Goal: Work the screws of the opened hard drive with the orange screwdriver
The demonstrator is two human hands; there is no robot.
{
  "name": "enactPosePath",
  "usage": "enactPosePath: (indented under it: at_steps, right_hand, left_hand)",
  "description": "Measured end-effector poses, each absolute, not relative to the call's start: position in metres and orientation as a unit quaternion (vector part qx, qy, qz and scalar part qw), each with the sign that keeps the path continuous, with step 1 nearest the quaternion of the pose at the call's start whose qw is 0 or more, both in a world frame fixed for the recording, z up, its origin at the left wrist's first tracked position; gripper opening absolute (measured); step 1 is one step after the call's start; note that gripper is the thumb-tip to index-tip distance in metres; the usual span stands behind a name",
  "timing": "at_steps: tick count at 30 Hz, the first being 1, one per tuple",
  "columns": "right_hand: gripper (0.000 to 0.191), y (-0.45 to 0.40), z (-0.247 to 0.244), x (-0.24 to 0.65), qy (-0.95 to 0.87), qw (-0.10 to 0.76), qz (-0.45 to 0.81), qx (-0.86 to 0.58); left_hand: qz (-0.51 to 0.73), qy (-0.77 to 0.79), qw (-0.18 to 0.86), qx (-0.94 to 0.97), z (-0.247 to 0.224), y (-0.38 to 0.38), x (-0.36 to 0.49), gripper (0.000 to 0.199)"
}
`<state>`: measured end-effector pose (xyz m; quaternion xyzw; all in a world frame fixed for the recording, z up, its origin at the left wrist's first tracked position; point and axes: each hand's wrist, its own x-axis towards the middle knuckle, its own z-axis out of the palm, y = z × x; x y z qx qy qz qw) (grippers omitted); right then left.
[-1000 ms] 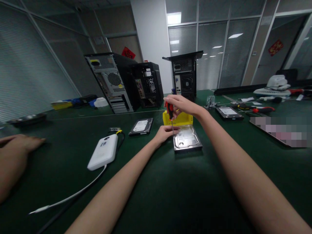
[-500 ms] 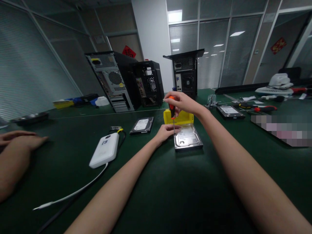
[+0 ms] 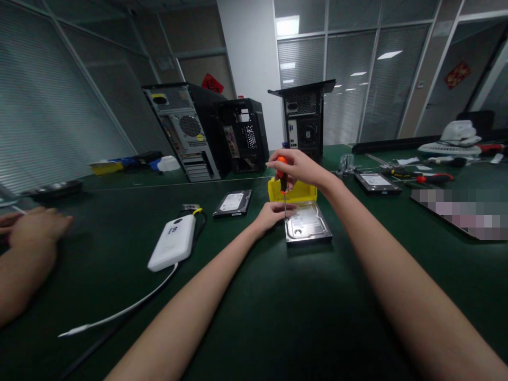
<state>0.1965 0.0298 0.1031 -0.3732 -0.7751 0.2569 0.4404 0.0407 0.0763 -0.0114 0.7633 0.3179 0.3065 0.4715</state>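
Note:
A silver hard drive [image 3: 307, 221] lies flat on the green table in front of me. My left hand [image 3: 272, 216] grips its left side, with some fingertips resting over the top. Above it, my right hand [image 3: 296, 165] holds an upright screwdriver [image 3: 283, 182] by its orange and black handle. The thin shaft points down to the drive's left edge; the exact tip contact is too small to make out. Just behind the drive stands a yellow plastic case [image 3: 293, 190], partly covered by my right hand.
Left of my arms lie another hard drive [image 3: 233, 203] and a white power bank [image 3: 173, 242] with a cable. A co-worker's hand [image 3: 42, 227] is at far left. Computer cases [image 3: 202, 132] stand behind. To the right are a third drive [image 3: 376, 182] and red-handled pliers [image 3: 434, 179].
The view has shifted slightly, so everything sits a little further right. The co-worker's hand at far left has changed pose. My hands keep their places on the screwdriver and drive.

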Motion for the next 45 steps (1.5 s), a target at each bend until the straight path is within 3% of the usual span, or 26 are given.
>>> enactPosePath:
  at_steps: [5,11,16,25,31,34,39,45]
  right_hand:
    - [0.034,0.0323,0.1009,0.1981,-0.769,0.441,0.268,-0.377]
    - [0.016,0.0297,0.1015,0.2042,-0.748,0.431,0.317,-0.394]
    - [0.026,0.0255,0.1046,0.2045,-0.765,0.420,0.303,-0.382]
    - [0.019,0.0291,0.1037,0.1983,-0.786,0.425,0.258,-0.369]
    - [0.026,0.0315,0.1009,0.2009,-0.788,0.429,0.210,-0.389]
    - [0.035,0.0314,0.1015,0.2023,-0.777,0.429,0.222,-0.403]
    - [0.028,0.0302,0.1029,0.2030,-0.781,0.422,0.232,-0.398]
    - [0.032,0.0269,0.1042,0.2003,-0.793,0.433,0.225,-0.364]
  left_hand:
    - [0.305,0.304,0.475,0.767,-0.0178,0.0820,0.0398,0.033]
    - [0.304,0.313,0.464,0.770,-0.0195,0.0827,0.0395,0.033]
    - [0.305,0.306,0.471,0.769,-0.0182,0.0814,0.0398,0.032]
    - [0.305,0.320,0.478,0.759,-0.0168,0.0793,0.0399,0.034]
    - [0.301,0.314,0.475,0.765,-0.0177,0.0811,0.0390,0.034]
    - [0.303,0.307,0.471,0.769,-0.0203,0.0839,0.0393,0.035]
    - [0.301,0.310,0.474,0.768,-0.0213,0.0848,0.0397,0.036]
    - [0.304,0.316,0.474,0.764,-0.0176,0.0806,0.0404,0.031]
